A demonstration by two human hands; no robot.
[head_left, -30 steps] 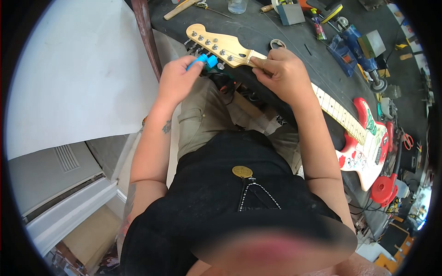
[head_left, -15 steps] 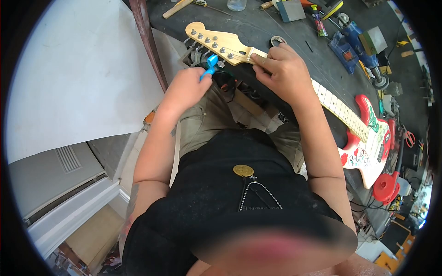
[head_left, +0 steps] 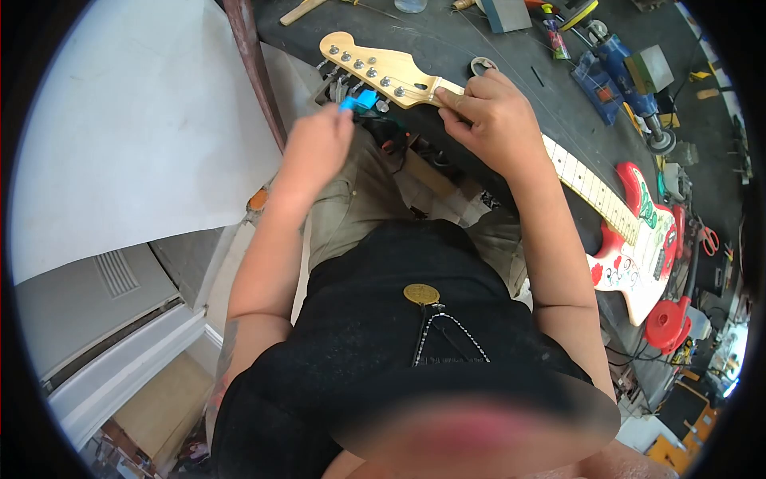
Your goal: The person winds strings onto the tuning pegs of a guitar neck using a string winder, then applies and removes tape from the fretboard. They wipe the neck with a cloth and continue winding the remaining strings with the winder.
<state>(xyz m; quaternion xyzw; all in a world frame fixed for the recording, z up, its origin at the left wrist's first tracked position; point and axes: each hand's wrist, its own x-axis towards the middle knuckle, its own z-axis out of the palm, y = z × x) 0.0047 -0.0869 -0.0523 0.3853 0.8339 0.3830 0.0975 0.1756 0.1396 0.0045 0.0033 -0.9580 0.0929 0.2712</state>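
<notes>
An electric guitar with a red and white painted body (head_left: 638, 255) lies across the dark workbench, its pale headstock (head_left: 375, 64) at the upper left. My left hand (head_left: 319, 144) is closed round a blue winder tool (head_left: 361, 101), whose head sits at a tuning peg on the headstock's lower edge. At the nut end of the neck, my right hand (head_left: 499, 120) pinches a string against the fretboard with its thumb and fingers. The string itself is too thin to follow clearly.
A roll of tape (head_left: 482, 64) lies behind my right hand. Farther right are a blue vise (head_left: 614, 68), red scissors (head_left: 709, 240) and a red tool (head_left: 669, 325). A wooden-handled tool (head_left: 302, 11) lies at the top left, near a dark wooden post (head_left: 257, 76).
My left hand has moved slightly up and left and turned, and the blue winder has swung to a flatter angle. My right hand stays at the nut.
</notes>
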